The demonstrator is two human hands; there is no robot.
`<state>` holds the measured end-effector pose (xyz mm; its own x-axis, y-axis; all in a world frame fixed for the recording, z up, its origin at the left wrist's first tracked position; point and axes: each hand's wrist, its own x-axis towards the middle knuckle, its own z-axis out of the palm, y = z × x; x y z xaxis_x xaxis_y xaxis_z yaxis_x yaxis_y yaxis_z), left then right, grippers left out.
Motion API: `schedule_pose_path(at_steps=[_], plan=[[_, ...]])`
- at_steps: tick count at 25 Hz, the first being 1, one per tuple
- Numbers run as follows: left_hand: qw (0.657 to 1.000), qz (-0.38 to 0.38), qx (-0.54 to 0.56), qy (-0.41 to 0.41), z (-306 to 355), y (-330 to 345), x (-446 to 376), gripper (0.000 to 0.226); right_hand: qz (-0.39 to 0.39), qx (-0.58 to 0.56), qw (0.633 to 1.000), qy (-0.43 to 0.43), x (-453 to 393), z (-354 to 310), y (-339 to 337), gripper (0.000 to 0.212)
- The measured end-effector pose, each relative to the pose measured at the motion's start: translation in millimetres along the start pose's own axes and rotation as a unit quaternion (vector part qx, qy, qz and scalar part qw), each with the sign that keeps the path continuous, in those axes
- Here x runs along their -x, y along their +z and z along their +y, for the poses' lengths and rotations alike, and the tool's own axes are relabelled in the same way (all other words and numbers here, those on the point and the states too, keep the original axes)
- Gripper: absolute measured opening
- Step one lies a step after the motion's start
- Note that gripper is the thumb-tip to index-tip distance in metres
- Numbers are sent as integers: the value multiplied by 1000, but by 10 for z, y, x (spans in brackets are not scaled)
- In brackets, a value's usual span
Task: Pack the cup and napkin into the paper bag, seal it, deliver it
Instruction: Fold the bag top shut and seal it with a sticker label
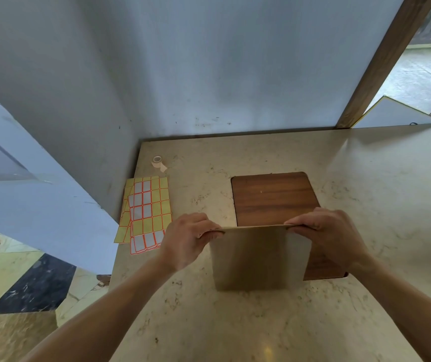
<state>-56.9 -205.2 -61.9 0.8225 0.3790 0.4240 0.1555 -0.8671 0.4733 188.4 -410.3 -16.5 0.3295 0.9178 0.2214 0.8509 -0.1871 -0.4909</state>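
Pinching the top edge of the paper bag (256,257) at both ends, the person has the mouth pressed flat. The left hand (185,239) has its fingers (210,227) curled over the rim with the thumb underneath; the right hand (326,233) mirrors it at the far corner, fingers folded down on the paper. Both grips look tight, nothing slack.

That reads to me as the sealing step: the bag stands upright on the counter (235,322), its top drawn into one straight crease. The cup and napkin are nowhere in sight, so presumably inside already, though I can't tell through the paper.

Outward from the hands: the bag's base overlaps the near edge of a wooden board (274,197) set in the counter, which stretches away toward twelve o'clock. Out at ten o'clock from the bag lie sheets of label stickers (146,212), yellow backing with orange-edged white labels, and farther on at eleven o'clock, near the wall, a small roll of tape (158,162).

Next move, I'd say: fold that crease down and keep one hand pinning it while the other reaches left for a sticker or the tape. Letting go with both could let the mouth spring open.
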Motion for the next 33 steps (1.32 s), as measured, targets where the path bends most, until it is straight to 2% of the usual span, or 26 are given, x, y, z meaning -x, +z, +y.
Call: schedule_pose_path(at_steps=[3, 7, 16, 19, 21, 24, 27, 29, 33], plan=[[1000, 6, 23, -10, 12, 74, 34, 28, 7, -13, 1000, 11, 59, 19, 9, 10], [999, 16, 36, -17, 28, 102, 31, 34, -28, -20, 999, 39, 110, 75, -50, 19], [998, -4, 60, -32, 21, 86, 37, 37, -80, 4, 996, 46, 66, 55, -158, 21], [997, -15, 65, -38, 21, 56, 31, 41, -89, 38, 994, 58, 14, -3, -204, 16], [997, -21, 65, -40, 22, 41, 34, 38, -107, 69, 991, 41, -48, -88, -185, 16], [996, -17, 75, -53, 41, 6, 37, 37, -155, 81, 984, -21, -225, -332, -59, 35], [995, 8, 74, -68, 0, -78, 73, 33, -211, 71, 973, -62, -514, -602, 141, 41], [991, 25, 78, -102, -143, -153, 150, 30, -246, 59, 965, -76, -741, -763, 273, 41], [968, 17, 54, -246, -681, -394, 386, 30, -314, 41, 943, -100, -1249, -1060, 678, 52]])
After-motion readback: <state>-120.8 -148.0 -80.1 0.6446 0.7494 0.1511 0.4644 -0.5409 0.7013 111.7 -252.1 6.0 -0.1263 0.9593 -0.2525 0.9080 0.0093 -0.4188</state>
